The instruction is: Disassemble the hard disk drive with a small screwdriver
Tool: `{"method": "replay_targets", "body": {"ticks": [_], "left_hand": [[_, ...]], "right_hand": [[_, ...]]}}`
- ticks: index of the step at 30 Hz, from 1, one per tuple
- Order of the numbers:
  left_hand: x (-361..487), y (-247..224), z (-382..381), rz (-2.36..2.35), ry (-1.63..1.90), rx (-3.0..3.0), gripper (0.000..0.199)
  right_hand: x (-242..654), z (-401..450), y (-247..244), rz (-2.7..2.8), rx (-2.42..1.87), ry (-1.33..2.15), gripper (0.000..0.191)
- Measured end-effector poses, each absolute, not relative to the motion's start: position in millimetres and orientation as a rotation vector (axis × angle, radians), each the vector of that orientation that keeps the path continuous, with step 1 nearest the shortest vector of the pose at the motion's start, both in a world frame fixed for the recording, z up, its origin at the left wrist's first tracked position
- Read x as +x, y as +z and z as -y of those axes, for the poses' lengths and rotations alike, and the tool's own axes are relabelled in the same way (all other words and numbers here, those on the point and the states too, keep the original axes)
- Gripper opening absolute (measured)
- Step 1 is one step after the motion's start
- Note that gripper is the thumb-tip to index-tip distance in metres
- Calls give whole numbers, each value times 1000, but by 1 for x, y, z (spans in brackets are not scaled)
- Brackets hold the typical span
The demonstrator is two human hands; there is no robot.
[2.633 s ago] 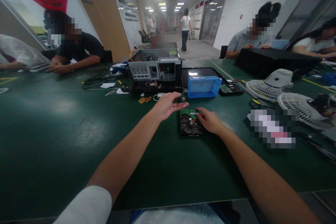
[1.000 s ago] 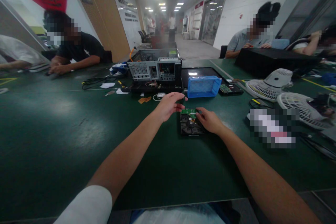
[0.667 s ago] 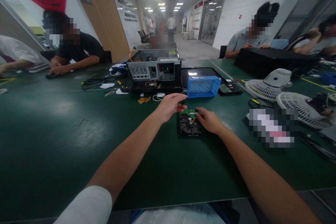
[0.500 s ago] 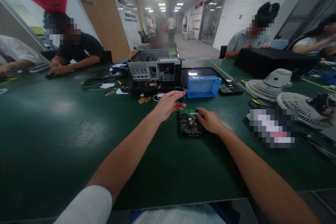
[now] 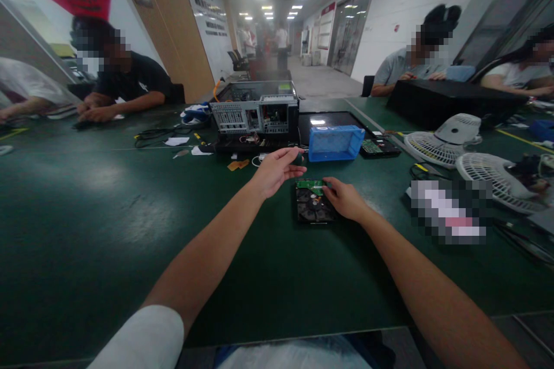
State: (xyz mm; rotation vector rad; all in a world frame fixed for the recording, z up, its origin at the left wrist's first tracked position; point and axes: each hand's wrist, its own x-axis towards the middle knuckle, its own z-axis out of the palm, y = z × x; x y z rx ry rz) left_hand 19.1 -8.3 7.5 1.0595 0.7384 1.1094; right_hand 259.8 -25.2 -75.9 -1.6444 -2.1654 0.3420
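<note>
The two hands are apart from each other over the green bench [image 5: 259, 282], with a black hard drive [image 5: 312, 207] lying flat between and just below them, its green circuit board [image 5: 308, 184] at the far end. The right hand [image 5: 346, 199] touches the drive's right edge near the far corner, thumb and forefinger at the board; whether it grips the drive or only steadies it, I cannot tell. The left hand [image 5: 277, 174] is raised just beyond the drive's far left corner, thumb above the curled fingers, with a small dark object [image 5: 299, 158] showing between them, too indistinct to identify or to say how firmly it is held. Beyond the hands stand an opened computer case [image 5: 255, 117] and, to its right, a blue tray [image 5: 336, 145] tipped on its side. A flat black panel [image 5: 318, 117] lies behind the tray, and a second drive [image 5: 381, 147] lies to the tray's right. Further right sit white fan parts [image 5: 437, 150]. Brown scraps [image 5: 238, 165] lie in front of the case.
</note>
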Motion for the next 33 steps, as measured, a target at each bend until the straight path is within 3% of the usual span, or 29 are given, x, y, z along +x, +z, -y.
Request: {"method": "replay_targets", "body": {"ticks": [33], "left_hand": [[15,9,6,-847,1120,1037,16]], "right_hand": [[260,25,-76,2173,-1639,321,41]]}}
